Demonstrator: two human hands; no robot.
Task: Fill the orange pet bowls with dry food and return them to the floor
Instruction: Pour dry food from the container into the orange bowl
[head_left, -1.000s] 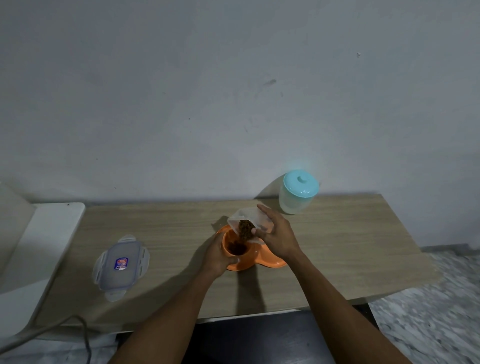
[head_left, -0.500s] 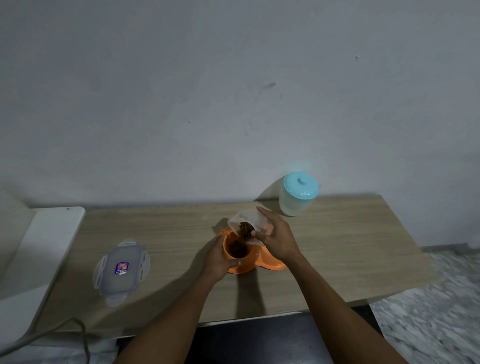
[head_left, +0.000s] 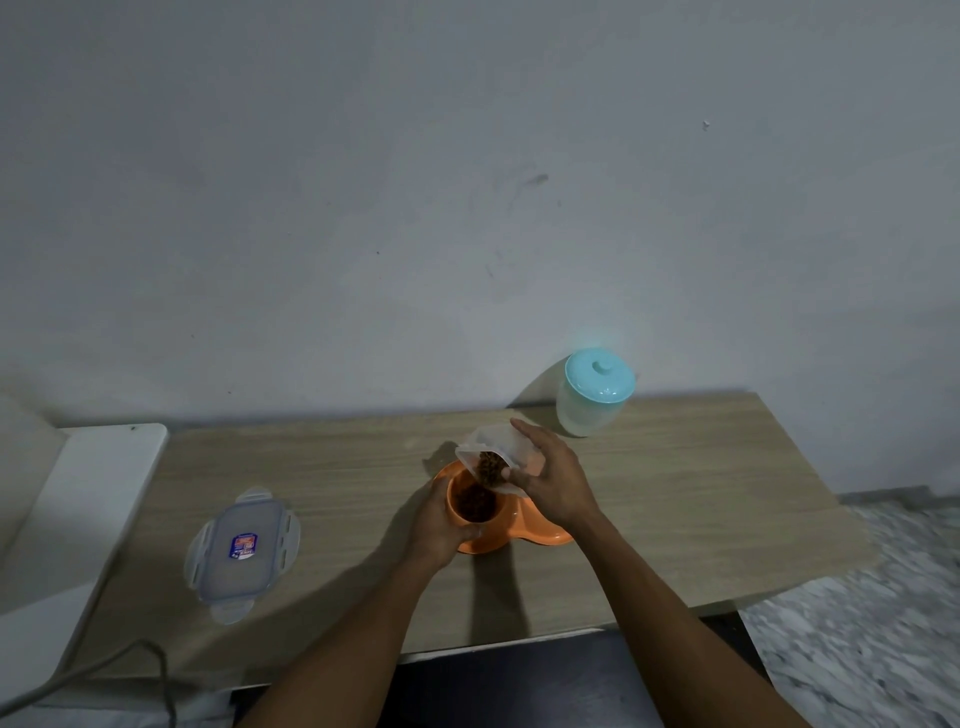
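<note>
Here, right hand (head_left: 553, 483) grips tilted clear container (head_left: 496, 440), kibble (head_left: 488, 467) at mouth; left hand (head_left: 441, 525) holds orange bowl (head_left: 540, 535), partly filled.

"How many things did you count on that one table (head_left: 701, 493)?"

"I counted one orange dish (head_left: 535, 532), one clear tub (head_left: 498, 441), one loose lid (head_left: 244, 551), one jar (head_left: 592, 400) and one cable (head_left: 156, 670)."

"And hands?"

"There were two: one left hand (head_left: 441, 519), one right hand (head_left: 550, 478)."
</note>
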